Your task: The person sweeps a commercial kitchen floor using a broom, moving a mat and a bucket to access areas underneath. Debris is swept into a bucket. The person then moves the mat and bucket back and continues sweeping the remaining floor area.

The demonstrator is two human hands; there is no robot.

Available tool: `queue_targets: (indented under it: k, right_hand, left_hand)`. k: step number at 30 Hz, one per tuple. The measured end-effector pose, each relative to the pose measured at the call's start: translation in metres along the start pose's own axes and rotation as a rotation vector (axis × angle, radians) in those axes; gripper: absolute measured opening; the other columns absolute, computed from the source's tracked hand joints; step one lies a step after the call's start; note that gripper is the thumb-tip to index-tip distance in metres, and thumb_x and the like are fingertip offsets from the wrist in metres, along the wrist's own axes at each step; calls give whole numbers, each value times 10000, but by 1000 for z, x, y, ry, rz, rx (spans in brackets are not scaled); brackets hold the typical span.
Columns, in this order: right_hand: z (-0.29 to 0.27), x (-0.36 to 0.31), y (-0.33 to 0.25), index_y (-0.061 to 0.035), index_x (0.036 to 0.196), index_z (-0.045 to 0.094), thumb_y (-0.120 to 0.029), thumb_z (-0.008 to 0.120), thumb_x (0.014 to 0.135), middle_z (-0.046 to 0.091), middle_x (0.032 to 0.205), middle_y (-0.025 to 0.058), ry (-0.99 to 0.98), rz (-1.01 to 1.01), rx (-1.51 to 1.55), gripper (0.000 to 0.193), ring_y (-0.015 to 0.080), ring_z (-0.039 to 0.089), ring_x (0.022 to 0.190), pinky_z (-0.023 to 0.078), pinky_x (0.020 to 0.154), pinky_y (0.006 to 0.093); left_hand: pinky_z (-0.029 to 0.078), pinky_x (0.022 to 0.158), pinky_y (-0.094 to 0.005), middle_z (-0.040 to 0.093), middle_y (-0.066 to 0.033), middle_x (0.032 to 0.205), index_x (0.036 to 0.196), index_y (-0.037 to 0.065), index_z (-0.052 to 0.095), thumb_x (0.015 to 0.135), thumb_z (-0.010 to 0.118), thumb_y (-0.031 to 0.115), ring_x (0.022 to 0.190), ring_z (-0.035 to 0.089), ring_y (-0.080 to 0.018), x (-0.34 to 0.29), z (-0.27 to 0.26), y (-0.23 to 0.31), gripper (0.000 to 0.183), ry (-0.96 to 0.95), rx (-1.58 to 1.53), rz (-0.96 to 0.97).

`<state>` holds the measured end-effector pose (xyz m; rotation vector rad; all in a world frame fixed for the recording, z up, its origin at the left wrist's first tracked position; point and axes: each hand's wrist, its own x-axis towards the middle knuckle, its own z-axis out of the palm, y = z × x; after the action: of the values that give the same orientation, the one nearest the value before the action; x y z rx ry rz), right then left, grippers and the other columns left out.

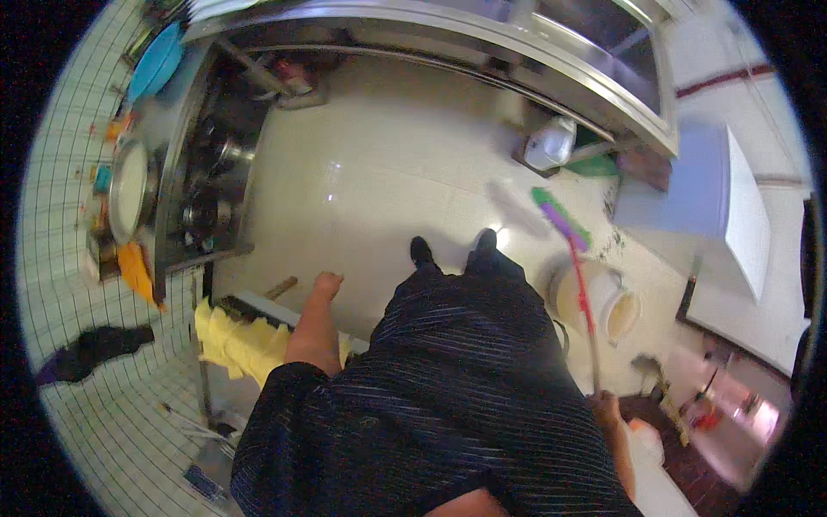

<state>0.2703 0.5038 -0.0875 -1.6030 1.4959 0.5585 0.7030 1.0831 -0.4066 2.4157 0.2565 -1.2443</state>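
My right hand (605, 407) is closed around the handle of a broom (585, 297). The red-and-pale handle slants away from me to a green and purple bristle head, which is low over the tiled floor at the right. Dark crumbs of dirt (613, 241) lie beside that head. My left hand (327, 285) hangs over the floor on the left, fingers loosely curled, with nothing visible in it. Near it are a wooden stick end (282, 287) and a yellow cloth (245, 340) draped over a rack.
A steel counter (431, 30) spans the far side. Metal shelving with pots (215, 155) stands left, by a large basin (131, 191). Close to the broom handle are a white bucket (624, 316) and a white box-like appliance (680, 194). A white jug (551, 144) sits under the counter.
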Motion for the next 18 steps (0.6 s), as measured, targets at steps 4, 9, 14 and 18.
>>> queue_targets:
  k: [4, 9, 14, 18]
  right_hand:
    - [48, 24, -91, -58, 779, 492, -222, 620, 819, 448, 532, 23, -245, 37, -164, 212, 142, 387, 374, 310, 344, 289]
    - [112, 81, -199, -46, 859, 523, -193, 526, 838, 465, 557, 38, -316, -303, -488, 149, 154, 422, 403, 335, 357, 305]
    - [188, 127, -352, -65, 777, 479, -233, 546, 849, 465, 570, 16, -614, -336, -253, 195, 140, 431, 412, 357, 363, 284]
    - [286, 157, -481, -95, 782, 458, -256, 550, 854, 434, 541, -1, -625, -278, -141, 198, 110, 414, 401, 347, 349, 266]
  left_hand:
    - [467, 809, -349, 623, -171, 999, 1068, -19, 585, 743, 628, 350, 924, 599, -268, -14, 15, 41, 493, 149, -360, 58]
    - [457, 851, -356, 600, -196, 1067, 1139, -23, 550, 745, 639, 354, 964, 592, -287, -33, 13, 60, 552, 112, -485, 168]
    - [460, 840, -355, 596, -196, 1073, 1147, -21, 545, 739, 647, 338, 968, 589, -288, -40, -14, 31, 552, 180, -628, 23]
    - [463, 808, -329, 603, -180, 1046, 1181, -28, 513, 761, 643, 320, 943, 588, -245, -57, -47, 7, 561, 215, -747, -174]
